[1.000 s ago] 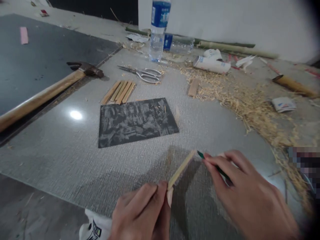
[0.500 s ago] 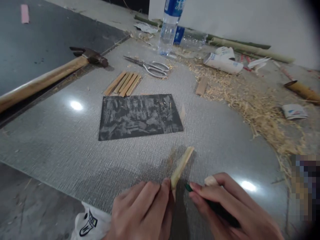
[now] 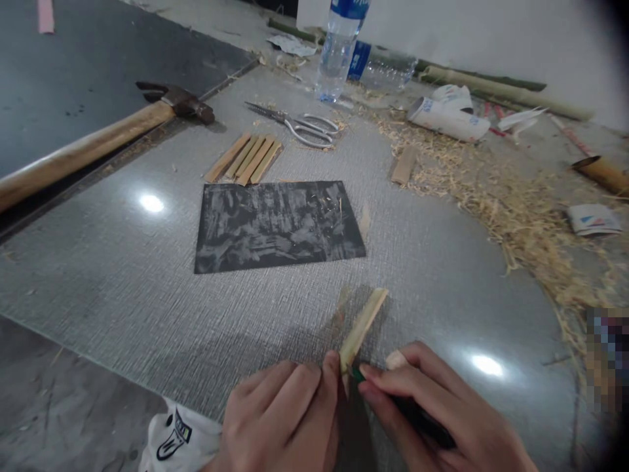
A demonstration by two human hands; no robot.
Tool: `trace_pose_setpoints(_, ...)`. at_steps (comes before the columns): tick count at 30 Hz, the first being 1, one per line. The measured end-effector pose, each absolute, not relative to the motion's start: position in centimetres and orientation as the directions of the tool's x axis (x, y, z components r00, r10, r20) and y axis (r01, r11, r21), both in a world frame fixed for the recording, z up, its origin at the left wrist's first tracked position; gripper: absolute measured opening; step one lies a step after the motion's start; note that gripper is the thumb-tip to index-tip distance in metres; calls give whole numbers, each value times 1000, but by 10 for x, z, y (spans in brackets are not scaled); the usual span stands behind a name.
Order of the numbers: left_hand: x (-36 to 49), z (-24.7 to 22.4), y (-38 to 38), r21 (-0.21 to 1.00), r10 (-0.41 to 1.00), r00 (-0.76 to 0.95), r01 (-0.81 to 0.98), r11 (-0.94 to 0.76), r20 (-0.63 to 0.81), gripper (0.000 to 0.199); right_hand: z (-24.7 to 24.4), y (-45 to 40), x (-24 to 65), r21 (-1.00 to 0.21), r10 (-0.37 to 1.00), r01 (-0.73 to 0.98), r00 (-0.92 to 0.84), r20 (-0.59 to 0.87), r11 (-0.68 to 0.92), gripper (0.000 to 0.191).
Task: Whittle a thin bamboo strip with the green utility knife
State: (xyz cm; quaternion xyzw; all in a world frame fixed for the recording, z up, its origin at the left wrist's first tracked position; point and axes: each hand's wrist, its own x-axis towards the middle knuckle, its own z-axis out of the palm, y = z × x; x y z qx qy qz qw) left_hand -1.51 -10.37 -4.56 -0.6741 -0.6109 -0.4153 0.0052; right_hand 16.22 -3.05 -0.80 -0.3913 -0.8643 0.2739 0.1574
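Observation:
My left hand (image 3: 287, 410) is closed on the lower end of a pale bamboo strip (image 3: 364, 324) and presses it to the glass-topped table (image 3: 147, 295). The strip's far end sticks out, pointing up and to the right. In my right hand (image 3: 432, 400) is a dark tool with a green tip (image 3: 425, 419). Its tip meets the strip just beside my left fingertips. Beyond the hands lies a black sheet (image 3: 280, 226) with grey smears. Several cut strips (image 3: 246, 158) rest side by side at its far edge.
A hammer (image 3: 184, 105) lies at the left and scissors (image 3: 299, 124) behind the strips. An upright water bottle (image 3: 339, 56) stands at the back. Shavings (image 3: 472, 174), a wrapper roll (image 3: 447, 121) and a small wood piece (image 3: 405, 164) lie to the right.
My right hand has moved left, bringing the tool's tip from just off the strip to its edge. The strip and my left hand sit slightly further right in view.

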Motion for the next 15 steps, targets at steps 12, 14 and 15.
trace_pose_setpoints(12,-17,-41,-102,498,803,-127,836,-229,582,21,-19,-29,171,-269,832,789,-501,239,553,25)
trace_pose_setpoints(14,-13,-41,-101,517,797,-152,827,-221,584,18,-18,-23,182,-255,865,839,-408,292,481,24)
trace_pose_setpoints(15,-12,-41,-101,529,803,-158,821,-216,574,18,-17,-22,185,-268,852,828,-397,341,493,21)
